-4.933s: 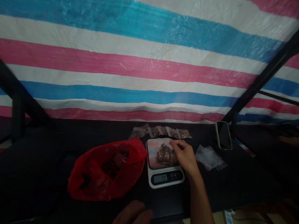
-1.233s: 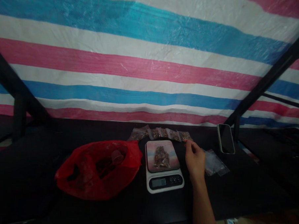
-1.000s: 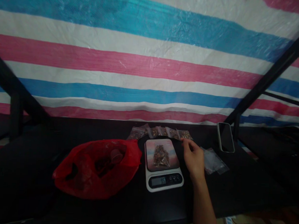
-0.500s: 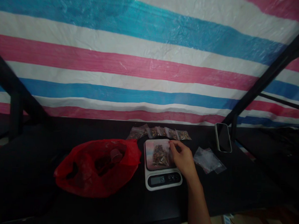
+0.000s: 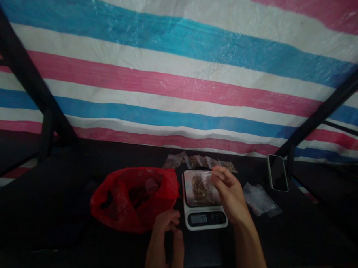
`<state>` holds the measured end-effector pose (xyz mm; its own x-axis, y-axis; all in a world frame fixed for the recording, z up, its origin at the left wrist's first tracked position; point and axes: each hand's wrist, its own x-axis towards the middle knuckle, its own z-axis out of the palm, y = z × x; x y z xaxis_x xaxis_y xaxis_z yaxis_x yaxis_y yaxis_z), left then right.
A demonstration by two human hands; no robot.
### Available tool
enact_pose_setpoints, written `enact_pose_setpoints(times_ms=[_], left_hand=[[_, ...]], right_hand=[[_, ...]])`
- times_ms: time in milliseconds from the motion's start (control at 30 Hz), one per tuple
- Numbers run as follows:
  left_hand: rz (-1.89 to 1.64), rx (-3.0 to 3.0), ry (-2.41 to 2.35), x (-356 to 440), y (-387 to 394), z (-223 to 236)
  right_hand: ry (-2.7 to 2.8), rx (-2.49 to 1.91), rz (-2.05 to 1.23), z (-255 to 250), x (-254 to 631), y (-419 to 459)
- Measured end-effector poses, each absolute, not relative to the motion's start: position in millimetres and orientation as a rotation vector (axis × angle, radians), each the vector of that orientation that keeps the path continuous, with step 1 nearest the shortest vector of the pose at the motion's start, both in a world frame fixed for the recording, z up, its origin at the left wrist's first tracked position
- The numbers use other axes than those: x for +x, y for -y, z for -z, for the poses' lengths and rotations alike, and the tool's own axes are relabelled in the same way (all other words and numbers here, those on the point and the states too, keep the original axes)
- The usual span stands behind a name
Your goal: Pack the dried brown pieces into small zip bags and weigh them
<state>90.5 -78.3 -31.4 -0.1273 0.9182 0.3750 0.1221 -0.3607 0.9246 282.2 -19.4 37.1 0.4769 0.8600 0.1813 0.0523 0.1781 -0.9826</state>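
Note:
My right hand (image 5: 228, 191) pinches the upper right edge of a clear plastic bag (image 5: 200, 189) with brown dried bits inside. That bag is over the plate of a white kitchen scale (image 5: 189, 222); whether it still touches the plate I cannot tell. The digits on the scale's display are too blurred to read. My left hand (image 5: 166, 228) is near the scale's lower left corner, thumb and fingers apart, holding nothing. Just beyond it lies an open red plastic bag (image 5: 116, 210) with a small translucent cup (image 5: 151, 185) inside.
Several small filled bags (image 5: 206, 162) lie in a row behind the scale. Flat clear bags (image 5: 260, 199) are to the right, and a phone (image 5: 277, 173) leans against a black frame post. A striped tarp (image 5: 175, 82) hangs behind the black table (image 5: 305, 226).
My left hand has come into view from below, between the red bag and the scale. The right hand's pinched bag looks shifted and blurred. The whole view has swung slightly left.

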Motion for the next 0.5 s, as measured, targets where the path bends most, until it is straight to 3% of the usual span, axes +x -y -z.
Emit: enact_pose_setpoints(times_ms=[233,500], left_hand=[[-1.385,0.997,-0.983,92.2,64.9,11.1],[-1.337,0.581,-0.811,72.6,43.0,26.5]], right_hand=[[1.076,-1.190,-0.880,-56.8,222.5,15.6],[1.353,-1.275,-0.855,-46.8,167.6,-4.6]])
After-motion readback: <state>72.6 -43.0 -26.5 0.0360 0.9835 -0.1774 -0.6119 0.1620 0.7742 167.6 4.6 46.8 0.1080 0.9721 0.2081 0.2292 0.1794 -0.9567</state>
